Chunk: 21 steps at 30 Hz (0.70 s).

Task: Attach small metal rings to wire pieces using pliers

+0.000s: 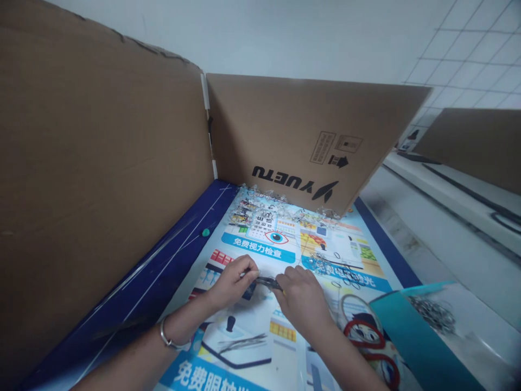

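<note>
My left hand (234, 282) and my right hand (301, 296) meet over a printed poster (260, 244) that lies flat on the table. Both pinch a small dark item (264, 282) held between them; I cannot make out what it is. The left wrist wears a silver bracelet (169, 336). A few thin metal pieces (242, 343) lie on the poster just below the hands.
Brown cardboard walls stand at the left (93, 179) and at the back (301, 136). A heap of small clear packets (260, 206) lies along the back wall. Small rings (344, 269), a teal tray (411, 336) with metal parts (433, 312) and red-handled scissors (366, 336) are at the right.
</note>
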### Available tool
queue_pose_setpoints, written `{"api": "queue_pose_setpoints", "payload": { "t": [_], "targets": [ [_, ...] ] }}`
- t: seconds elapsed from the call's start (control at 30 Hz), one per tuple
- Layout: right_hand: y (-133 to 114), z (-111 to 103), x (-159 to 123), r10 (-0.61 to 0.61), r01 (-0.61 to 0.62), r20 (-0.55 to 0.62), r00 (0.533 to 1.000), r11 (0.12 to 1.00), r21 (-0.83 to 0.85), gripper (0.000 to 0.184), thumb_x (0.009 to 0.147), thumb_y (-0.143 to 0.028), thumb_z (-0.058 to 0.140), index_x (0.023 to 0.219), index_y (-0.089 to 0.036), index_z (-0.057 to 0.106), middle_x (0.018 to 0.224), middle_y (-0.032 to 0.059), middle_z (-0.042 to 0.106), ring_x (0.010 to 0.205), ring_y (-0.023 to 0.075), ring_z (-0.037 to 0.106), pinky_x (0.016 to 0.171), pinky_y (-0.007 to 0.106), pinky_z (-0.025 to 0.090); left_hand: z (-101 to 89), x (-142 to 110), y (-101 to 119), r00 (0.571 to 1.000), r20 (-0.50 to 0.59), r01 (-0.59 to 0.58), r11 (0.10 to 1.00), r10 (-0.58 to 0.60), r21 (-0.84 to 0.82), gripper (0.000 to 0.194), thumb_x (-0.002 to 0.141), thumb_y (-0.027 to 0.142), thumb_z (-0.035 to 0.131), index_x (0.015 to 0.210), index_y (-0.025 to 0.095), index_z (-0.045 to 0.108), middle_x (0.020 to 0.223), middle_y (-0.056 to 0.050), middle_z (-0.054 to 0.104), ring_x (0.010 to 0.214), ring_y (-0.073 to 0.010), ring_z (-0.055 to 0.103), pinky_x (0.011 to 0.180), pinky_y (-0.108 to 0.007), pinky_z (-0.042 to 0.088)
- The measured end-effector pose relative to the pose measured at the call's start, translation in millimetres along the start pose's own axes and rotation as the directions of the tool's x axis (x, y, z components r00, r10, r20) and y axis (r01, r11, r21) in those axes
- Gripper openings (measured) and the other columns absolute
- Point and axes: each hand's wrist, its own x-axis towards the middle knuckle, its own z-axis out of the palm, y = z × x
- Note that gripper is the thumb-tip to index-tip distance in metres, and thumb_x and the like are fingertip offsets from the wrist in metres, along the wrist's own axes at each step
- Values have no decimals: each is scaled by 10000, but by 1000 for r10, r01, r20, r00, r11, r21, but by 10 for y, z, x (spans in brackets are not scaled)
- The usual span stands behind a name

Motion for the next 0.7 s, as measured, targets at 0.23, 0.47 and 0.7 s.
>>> {"api": "queue_pose_setpoints", "payload": {
  "t": [0.23, 0.47, 0.7],
  "targets": [
    [9, 5, -7, 13, -14, -23, 1000, 1000, -21, 103, 770, -282, 570, 703, -206, 590, 760, 36, 558, 789, 187, 466, 706, 313, 259, 12, 1, 9, 999, -30, 21, 1000, -21, -4, 155, 830, 213, 421, 690, 172, 474, 686, 7, 492, 649, -120, 447, 617, -238, 354],
    [-3, 7, -3, 47, -47, 2, 999, 999, -1, 95, 761, -294, 579, 718, -211, 595, 758, 30, 569, 779, 187, 484, 707, 308, 273, 42, -1, 24, 998, -59, 21, 999, -19, 35, 154, 824, 198, 419, 682, 174, 472, 685, 9, 494, 656, -123, 451, 627, -245, 348],
    [-27, 19, -13, 58, -59, 31, 998, 998, 5, 97, 763, -290, 579, 715, -207, 589, 740, 23, 582, 749, 170, 511, 662, 286, 279, 49, -10, 38, 998, -57, 16, 1000, -14, 20, 151, 826, 192, 412, 687, 175, 469, 686, 8, 490, 650, -121, 443, 620, -242, 348]
  ]
}}
